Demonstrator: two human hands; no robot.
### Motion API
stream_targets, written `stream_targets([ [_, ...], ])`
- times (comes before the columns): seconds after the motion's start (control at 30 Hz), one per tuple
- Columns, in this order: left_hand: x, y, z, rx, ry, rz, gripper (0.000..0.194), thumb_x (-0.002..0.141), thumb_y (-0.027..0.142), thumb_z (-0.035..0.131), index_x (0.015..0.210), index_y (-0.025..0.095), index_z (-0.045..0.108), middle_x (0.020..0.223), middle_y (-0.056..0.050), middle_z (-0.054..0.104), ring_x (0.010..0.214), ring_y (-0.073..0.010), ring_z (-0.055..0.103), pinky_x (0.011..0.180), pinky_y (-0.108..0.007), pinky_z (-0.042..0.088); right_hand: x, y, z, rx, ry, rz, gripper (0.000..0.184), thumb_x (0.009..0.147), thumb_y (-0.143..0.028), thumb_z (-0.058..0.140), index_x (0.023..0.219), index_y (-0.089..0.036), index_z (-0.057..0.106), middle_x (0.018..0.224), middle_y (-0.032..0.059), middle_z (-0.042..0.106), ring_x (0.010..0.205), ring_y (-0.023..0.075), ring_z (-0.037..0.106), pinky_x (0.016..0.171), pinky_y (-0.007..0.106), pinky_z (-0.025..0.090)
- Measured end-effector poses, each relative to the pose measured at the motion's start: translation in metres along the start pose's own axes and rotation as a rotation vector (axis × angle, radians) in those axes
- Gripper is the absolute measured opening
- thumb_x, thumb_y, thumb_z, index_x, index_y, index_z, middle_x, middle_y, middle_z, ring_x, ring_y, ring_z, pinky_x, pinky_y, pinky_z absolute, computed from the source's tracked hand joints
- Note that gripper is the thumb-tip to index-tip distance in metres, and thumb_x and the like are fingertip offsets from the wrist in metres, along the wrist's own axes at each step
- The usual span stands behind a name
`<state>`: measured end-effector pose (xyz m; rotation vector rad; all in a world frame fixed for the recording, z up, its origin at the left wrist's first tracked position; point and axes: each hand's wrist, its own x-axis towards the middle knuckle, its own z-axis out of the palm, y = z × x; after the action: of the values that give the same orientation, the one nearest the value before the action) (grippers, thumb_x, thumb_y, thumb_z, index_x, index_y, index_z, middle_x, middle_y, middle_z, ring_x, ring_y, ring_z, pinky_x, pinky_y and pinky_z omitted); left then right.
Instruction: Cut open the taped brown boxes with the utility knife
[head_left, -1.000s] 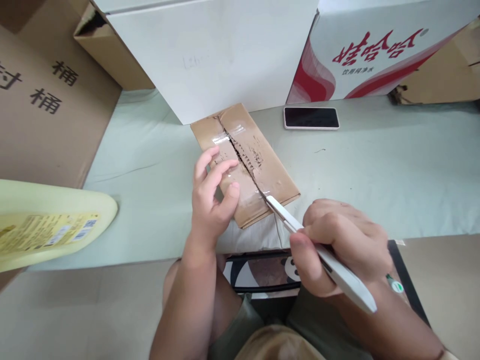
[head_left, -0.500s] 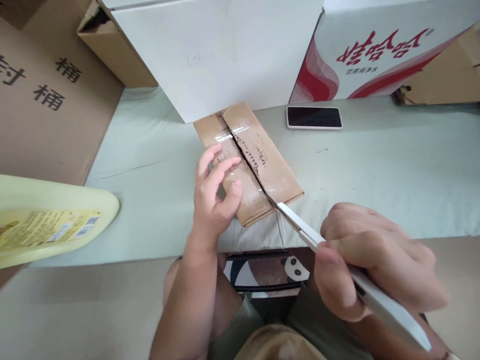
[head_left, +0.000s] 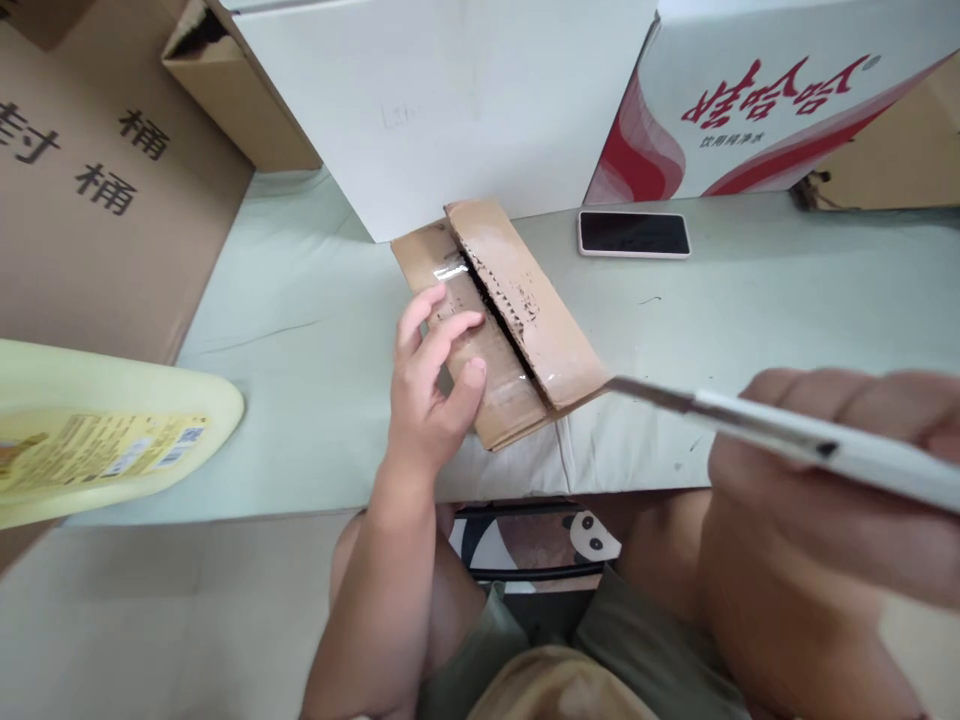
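A flat brown cardboard box (head_left: 555, 330) lies at an angle on the pale green cloth, with a dark slit running along its taped middle seam. The right flap's ragged edge stands a little raised. My left hand (head_left: 431, 385) rests on the left part of the box, its fingers spread apart and pressing on the surface. In my right hand (head_left: 810, 480), closed and blurred, is a white utility knife (head_left: 765, 425). Its blade points left, with the tip close to the box's lower right corner; whether it touches is unclear.
Behind the box stand a white carton (head_left: 450, 110) and a red-and-white carton (head_left: 750, 120). A phone (head_left: 634, 234) lies on the cloth (head_left: 787, 300). At left are a large brown carton (head_left: 97, 230) and a yellow-green bottle (head_left: 150, 400) with a label.
The utility knife has left the seam and moved right and up with my right hand, its blade now showing. The slit is wider and the right flap has risen. My left hand stays put.
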<state>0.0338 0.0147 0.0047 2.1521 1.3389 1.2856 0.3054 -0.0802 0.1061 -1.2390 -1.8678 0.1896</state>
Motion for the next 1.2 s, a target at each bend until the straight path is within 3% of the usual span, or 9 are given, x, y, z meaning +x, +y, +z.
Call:
stream_targets([
  [0.17, 0.000, -0.001, -0.001, -0.010, -0.017, -0.036, 0.047, 0.104, 0.063, 0.048, 0.128, 0.029, 0.068, 0.154, -0.012, 0.054, 0.152, -0.0344, 0.049, 0.128, -0.059, 0.042, 0.010, 0.034, 0.028, -0.096, 0.171, 0.073, 0.021, 0.100, -0.039, 0.063, 0.084, -0.025, 0.062, 0.068, 0.0041, 0.061, 0.066, 0.0188, 0.062, 0.058, 0.032, 0.046],
  [0.27, 0.000, -0.002, -0.001, -0.030, -0.008, -0.029, 0.045, 0.104, 0.062, 0.050, 0.128, 0.028, 0.068, 0.154, -0.012, 0.054, 0.152, -0.0334, 0.048, 0.128, -0.057, 0.042, 0.012, 0.056, 0.054, -0.228, 0.275, 0.256, 0.014, 0.098, -0.036, 0.062, 0.094, -0.023, 0.067, 0.072, 0.0055, 0.066, 0.065, 0.0191, 0.061, 0.060, 0.033, 0.046],
  [0.4, -0.001, -0.003, 0.000, -0.047, -0.010, -0.031, 0.046, 0.104, 0.063, 0.049, 0.128, 0.029, 0.068, 0.155, -0.012, 0.053, 0.153, -0.0346, 0.048, 0.128, -0.058, 0.042, 0.009, 0.078, 0.083, -0.426, -0.251, 0.684, 0.039, 0.092, -0.042, 0.065, 0.122, -0.018, 0.070, 0.094, 0.0125, 0.074, 0.075, 0.0277, 0.068, 0.067, 0.039, 0.051],
  [0.47, -0.001, -0.004, 0.000, -0.042, -0.012, -0.036, 0.047, 0.103, 0.064, 0.049, 0.128, 0.029, 0.068, 0.155, -0.012, 0.053, 0.153, -0.0352, 0.047, 0.128, -0.059, 0.041, 0.007, 0.083, 0.092, -0.478, -0.484, 0.765, 0.049, 0.094, -0.041, 0.059, 0.137, -0.018, 0.067, 0.120, 0.0209, 0.072, 0.095, 0.0362, 0.071, 0.078, 0.048, 0.055],
  [0.6, -0.001, -0.004, 0.000, -0.043, -0.003, -0.026, 0.044, 0.104, 0.061, 0.051, 0.128, 0.029, 0.068, 0.154, -0.011, 0.053, 0.153, -0.0339, 0.047, 0.128, -0.057, 0.042, 0.005, 0.088, 0.100, -0.366, -0.358, 0.718, 0.053, 0.092, -0.039, 0.057, 0.140, -0.016, 0.066, 0.130, 0.0252, 0.067, 0.118, 0.0423, 0.066, 0.100, 0.062, 0.053],
  [0.7, -0.002, -0.004, 0.001, -0.051, 0.004, -0.015, 0.041, 0.105, 0.059, 0.050, 0.128, 0.030, 0.068, 0.154, -0.011, 0.053, 0.153, -0.0336, 0.047, 0.128, -0.057, 0.042, 0.004, 0.087, 0.100, 0.121, -0.151, 0.634, 0.053, 0.095, -0.054, 0.054, 0.137, -0.023, 0.062, 0.137, 0.0175, 0.067, 0.128, 0.0347, 0.064, 0.107, 0.056, 0.054],
  [0.83, -0.003, -0.005, 0.002, -0.048, 0.011, -0.022, 0.041, 0.105, 0.059, 0.049, 0.130, 0.030, 0.066, 0.160, -0.010, 0.047, 0.157, -0.0347, 0.042, 0.130, -0.059, 0.039, 0.001, 0.081, 0.101, 0.630, -0.274, 0.429, 0.081, 0.086, -0.082, 0.062, 0.147, -0.031, 0.049, 0.158, 0.0134, 0.055, 0.144, 0.0327, 0.057, 0.115, 0.051, 0.052],
  [0.97, -0.003, 0.005, 0.002, -0.084, 0.029, 0.024, 0.056, 0.101, 0.068, 0.048, 0.146, 0.035, 0.053, 0.170, -0.010, 0.035, 0.163, -0.0378, 0.031, 0.132, -0.064, 0.032, 0.001, 0.072, 0.106, 0.678, -0.318, 0.294, 0.092, 0.081, -0.076, 0.075, 0.153, -0.030, 0.039, 0.163, 0.0155, 0.050, 0.149, 0.0344, 0.053, 0.120, 0.053, 0.049],
  [1.2, -0.006, 0.028, 0.006, -0.062, -0.072, 0.124, 0.084, 0.090, 0.074, 0.064, 0.157, 0.034, 0.033, 0.176, -0.015, 0.018, 0.168, -0.0440, 0.015, 0.132, -0.071, 0.028, 0.002, 0.062, 0.113, 0.670, -0.166, 0.425, 0.072, 0.090, -0.077, 0.063, 0.140, -0.027, 0.047, 0.148, 0.0147, 0.063, 0.136, 0.0310, 0.064, 0.107, 0.048, 0.058],
])
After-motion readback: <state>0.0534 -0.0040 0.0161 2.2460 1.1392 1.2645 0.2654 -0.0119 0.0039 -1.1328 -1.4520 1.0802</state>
